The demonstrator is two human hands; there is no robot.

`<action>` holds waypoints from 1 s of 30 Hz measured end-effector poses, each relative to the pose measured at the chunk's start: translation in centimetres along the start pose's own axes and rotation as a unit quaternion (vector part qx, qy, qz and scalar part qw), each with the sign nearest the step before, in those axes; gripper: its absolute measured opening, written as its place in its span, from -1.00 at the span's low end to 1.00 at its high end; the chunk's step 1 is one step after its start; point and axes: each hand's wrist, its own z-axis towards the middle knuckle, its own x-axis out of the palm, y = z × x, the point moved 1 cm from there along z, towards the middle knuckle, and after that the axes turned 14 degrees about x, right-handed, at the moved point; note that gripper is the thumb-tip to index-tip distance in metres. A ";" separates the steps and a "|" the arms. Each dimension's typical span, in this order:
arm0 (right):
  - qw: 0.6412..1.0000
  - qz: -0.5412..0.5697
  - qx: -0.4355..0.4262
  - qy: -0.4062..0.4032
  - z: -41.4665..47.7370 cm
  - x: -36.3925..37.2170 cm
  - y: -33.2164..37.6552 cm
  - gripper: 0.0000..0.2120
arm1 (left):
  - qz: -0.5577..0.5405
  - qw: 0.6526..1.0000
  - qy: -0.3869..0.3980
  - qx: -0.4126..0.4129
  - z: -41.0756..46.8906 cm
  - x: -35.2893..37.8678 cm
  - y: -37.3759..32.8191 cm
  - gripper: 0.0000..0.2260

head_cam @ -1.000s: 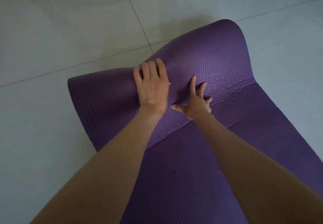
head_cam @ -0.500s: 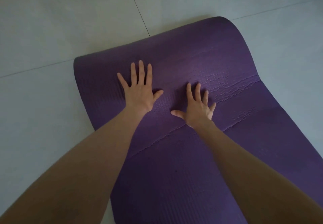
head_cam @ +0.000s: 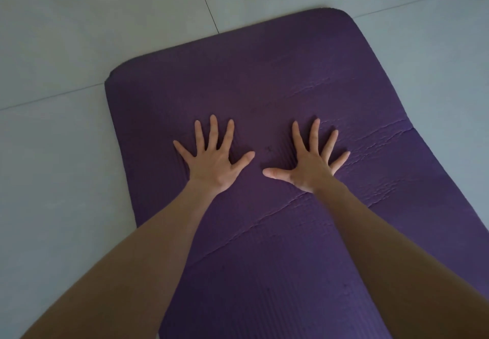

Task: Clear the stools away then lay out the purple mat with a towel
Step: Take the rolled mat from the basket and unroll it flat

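While both palms press flat with fingers fanned wide, the purple mat (head_cam: 264,79) lies unrolled on the grey tiled floor (head_cam: 53,153), its rounded far end toward twelve o'clock. Left hand (head_cam: 213,162) sits at nine o'clock of the right hand (head_cam: 309,168), thumbs nearly meeting, beside shallow creases (head_cam: 370,142) running toward two o'clock.

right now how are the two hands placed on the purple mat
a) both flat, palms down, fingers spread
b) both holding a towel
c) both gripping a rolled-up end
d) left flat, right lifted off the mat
a: the left hand and the right hand both lie palm down with fingers splayed on the purple mat, whose far end lies unrolled on the tiled floor, with no roll or towel in view.
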 end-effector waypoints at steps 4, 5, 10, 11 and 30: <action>1.000 -0.004 0.008 0.020 0.1 -0.5 0.2 0.21 | -0.038 0.998 0.037 -0.025 0.3 -1.2 -0.4 -0.18; 1.000 -0.003 0.007 0.027 0.0 -0.6 0.3 0.21 | -0.051 0.997 0.050 -0.042 0.4 -1.6 -0.8 -0.14; 0.999 -0.004 0.007 0.051 -0.1 -1.0 0.3 0.20 | -0.074 0.990 0.087 -0.084 1.0 -1.8 -1.9 -0.07; 0.998 -0.001 0.010 0.057 -0.2 -1.1 0.4 0.21 | -0.078 0.989 0.089 -0.084 1.0 -1.8 -1.8 -0.09; 0.973 0.121 0.196 -0.022 -4.7 2.1 -0.2 0.21 | -0.075 0.993 0.084 -0.040 1.0 -1.8 -1.6 -0.06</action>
